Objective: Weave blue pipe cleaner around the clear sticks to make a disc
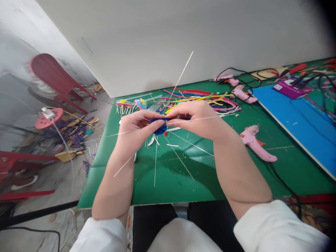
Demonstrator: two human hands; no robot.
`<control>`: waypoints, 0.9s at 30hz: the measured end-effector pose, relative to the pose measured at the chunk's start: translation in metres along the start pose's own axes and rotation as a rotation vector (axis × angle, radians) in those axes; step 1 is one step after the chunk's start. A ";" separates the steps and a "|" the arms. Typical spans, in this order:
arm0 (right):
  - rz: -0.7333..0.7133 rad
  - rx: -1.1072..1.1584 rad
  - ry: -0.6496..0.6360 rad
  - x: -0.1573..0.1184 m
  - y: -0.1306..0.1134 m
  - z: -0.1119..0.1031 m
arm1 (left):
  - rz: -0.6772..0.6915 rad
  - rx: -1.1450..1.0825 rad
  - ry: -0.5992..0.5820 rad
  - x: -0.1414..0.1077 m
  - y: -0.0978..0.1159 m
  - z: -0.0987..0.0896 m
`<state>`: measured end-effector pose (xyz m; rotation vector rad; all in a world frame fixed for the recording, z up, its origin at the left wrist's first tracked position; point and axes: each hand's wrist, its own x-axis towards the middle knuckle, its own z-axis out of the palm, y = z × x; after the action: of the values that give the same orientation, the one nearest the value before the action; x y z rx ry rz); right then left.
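Between both hands, above the green table, is a small dark blue woven disc [160, 128] with several thin white sticks radiating from it. My left hand [137, 126] pinches the disc's left side, thumb in front and fingers behind. At its upper right edge my right hand [194, 118] is closed, with thumb and forefinger on a blue strand that runs toward the palm. One white stick [183, 71] points up and away; others fan down over the table and across both wrists. The fingertips partly hide the disc's top.
Colourful pipe cleaners [202, 99] lie behind the hands, with two small woven pieces [141, 103] at back left. A pink glue gun [256, 143] rests at right, near a blue board [296, 119]. A purple box [292, 88] sits on the board. A red chair [52, 75] stands left.
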<state>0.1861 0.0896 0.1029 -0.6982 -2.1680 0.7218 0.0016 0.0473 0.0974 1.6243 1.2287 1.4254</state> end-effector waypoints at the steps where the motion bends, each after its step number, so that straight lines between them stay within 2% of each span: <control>1: -0.007 -0.012 0.003 0.000 0.000 0.000 | 0.012 0.024 0.022 0.000 0.000 0.000; 9: 0.005 -0.019 -0.013 -0.002 -0.006 0.000 | 0.091 0.216 0.125 -0.004 0.005 0.003; 16: 0.102 0.158 0.030 0.000 -0.002 0.005 | 0.060 0.255 0.074 -0.007 0.011 0.005; 20: 0.090 0.157 0.057 -0.001 -0.002 0.004 | 0.027 0.220 0.046 -0.008 0.014 0.008; 27: 0.019 0.107 0.058 -0.001 -0.003 0.000 | 0.050 0.212 0.069 -0.010 0.014 0.012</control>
<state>0.1860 0.0869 0.1046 -0.6765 -2.0570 0.8116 0.0165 0.0344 0.1040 1.7696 1.4289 1.4321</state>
